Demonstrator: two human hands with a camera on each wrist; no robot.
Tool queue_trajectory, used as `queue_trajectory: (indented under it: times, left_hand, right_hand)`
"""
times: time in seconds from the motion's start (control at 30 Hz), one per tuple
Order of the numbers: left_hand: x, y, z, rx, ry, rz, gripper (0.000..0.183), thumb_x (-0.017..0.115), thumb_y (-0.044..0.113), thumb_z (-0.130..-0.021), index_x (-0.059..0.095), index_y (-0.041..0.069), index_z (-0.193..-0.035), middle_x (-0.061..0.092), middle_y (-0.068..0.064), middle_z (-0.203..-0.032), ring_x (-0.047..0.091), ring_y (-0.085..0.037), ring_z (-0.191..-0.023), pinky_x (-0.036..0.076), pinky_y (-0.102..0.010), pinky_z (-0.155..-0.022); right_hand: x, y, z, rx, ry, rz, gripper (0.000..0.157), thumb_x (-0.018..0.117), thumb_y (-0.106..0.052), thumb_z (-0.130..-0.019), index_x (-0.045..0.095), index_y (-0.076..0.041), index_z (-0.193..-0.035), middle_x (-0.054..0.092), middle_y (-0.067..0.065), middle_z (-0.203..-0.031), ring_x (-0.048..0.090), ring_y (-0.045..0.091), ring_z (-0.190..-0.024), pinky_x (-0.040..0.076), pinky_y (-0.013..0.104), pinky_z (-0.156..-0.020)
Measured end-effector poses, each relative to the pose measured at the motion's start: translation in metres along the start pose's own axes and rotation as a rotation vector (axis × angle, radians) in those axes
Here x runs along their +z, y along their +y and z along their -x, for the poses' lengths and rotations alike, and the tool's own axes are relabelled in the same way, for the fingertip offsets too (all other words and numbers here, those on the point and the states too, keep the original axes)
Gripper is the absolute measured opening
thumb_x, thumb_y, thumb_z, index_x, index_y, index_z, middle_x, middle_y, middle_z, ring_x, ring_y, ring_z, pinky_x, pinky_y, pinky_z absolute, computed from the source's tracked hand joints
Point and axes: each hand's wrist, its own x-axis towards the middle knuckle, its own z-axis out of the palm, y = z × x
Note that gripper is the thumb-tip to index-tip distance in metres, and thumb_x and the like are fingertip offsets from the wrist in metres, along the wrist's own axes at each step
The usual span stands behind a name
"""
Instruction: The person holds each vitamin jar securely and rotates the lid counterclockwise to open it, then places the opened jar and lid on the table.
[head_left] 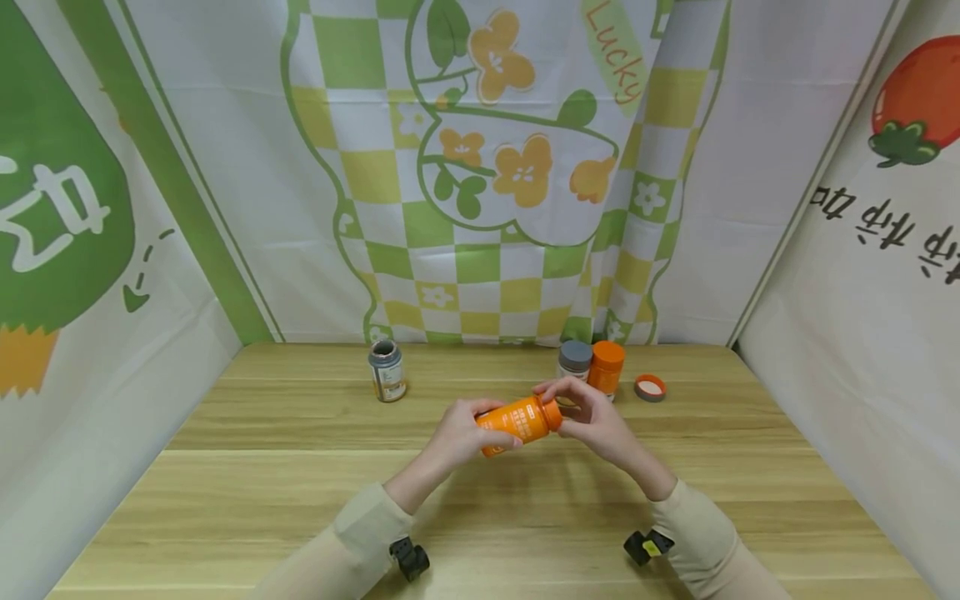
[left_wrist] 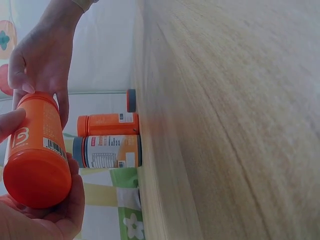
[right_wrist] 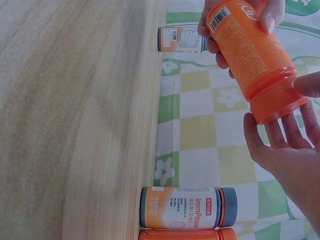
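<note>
An orange pill bottle [head_left: 513, 423] is held tilted above the table, its capped end toward the right. My left hand [head_left: 457, 435] grips the bottle's body, thumb on the near side and fingers around the far side. At the other end, my right hand [head_left: 603, 427] holds the orange screw cap [right_wrist: 277, 102] between thumb and fingers. The cap sits on the bottle's neck. White lettering and a barcode show on the orange label in both wrist views.
On the wooden table [head_left: 300, 483], a lidless grey bottle [head_left: 388, 380] stands at back left. A grey-capped bottle [head_left: 575, 358] and another orange bottle [head_left: 606, 367] stand together at back right. Beside them lies an upturned grey lid [head_left: 650, 388] with an orange inner rim.
</note>
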Motion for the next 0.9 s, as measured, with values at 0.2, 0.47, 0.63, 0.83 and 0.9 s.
queue_trajectory:
  times: [0.2,0.47,0.63,0.83,0.9]
  left_hand:
    - [0.001,-0.001,0.000,-0.005,0.002,-0.001,0.050,0.083,0.023,-0.064,0.069,0.006,-0.109,0.068,-0.009,-0.097,0.058,-0.017,-0.080,0.050,-0.028,-0.065]
    - [0.002,-0.003,0.000,0.014,0.012,-0.036,0.050,0.083,0.024,-0.064,0.069,0.006,-0.108,0.068,-0.009,-0.097,0.058,-0.017,-0.079,0.050,-0.028,-0.066]
    - [0.003,-0.004,0.001,0.048,0.020,-0.067,0.051,0.084,0.024,-0.063,0.068,0.007,-0.109,0.069,-0.008,-0.096,0.058,-0.017,-0.077,0.050,-0.029,-0.064]
    - [0.004,-0.004,0.003,0.101,0.035,-0.114,0.052,0.085,0.022,-0.064,0.067,0.008,-0.111,0.069,-0.007,-0.100,0.058,-0.015,-0.079,0.049,-0.029,-0.068]
    - [0.005,-0.004,0.004,0.123,0.046,-0.134,0.053,0.085,0.021,-0.064,0.067,0.008,-0.112,0.068,-0.007,-0.101,0.058,-0.016,-0.080,0.049,-0.030,-0.069]
  right_hand:
    - [0.000,0.001,0.000,0.000,-0.008,0.004,0.020,0.058,0.002,-0.088,0.052,0.005,-0.108,0.048,0.028,-0.129,0.054,0.009,-0.116,0.050,0.032,-0.090]
    - [0.001,0.000,-0.001,0.062,0.040,0.063,0.021,0.056,-0.008,-0.094,0.056,0.001,-0.113,0.053,0.023,-0.127,0.055,0.016,-0.114,0.051,0.029,-0.085]
    - [0.001,0.002,-0.004,0.121,0.094,0.153,0.024,0.052,-0.017,-0.098,0.057,-0.005,-0.117,0.055,0.018,-0.123,0.057,0.016,-0.105,0.050,0.028,-0.085]
    - [0.004,-0.001,-0.009,0.213,0.133,0.143,0.032,0.048,-0.025,-0.099,0.054,-0.002,-0.120,0.054,0.020,-0.124,0.060,0.019,-0.102,0.053,0.035,-0.083]
    - [0.005,-0.001,-0.010,0.251,0.148,0.143,0.036,0.048,-0.028,-0.100,0.053,0.000,-0.121,0.054,0.022,-0.124,0.060,0.022,-0.102,0.054,0.039,-0.082]
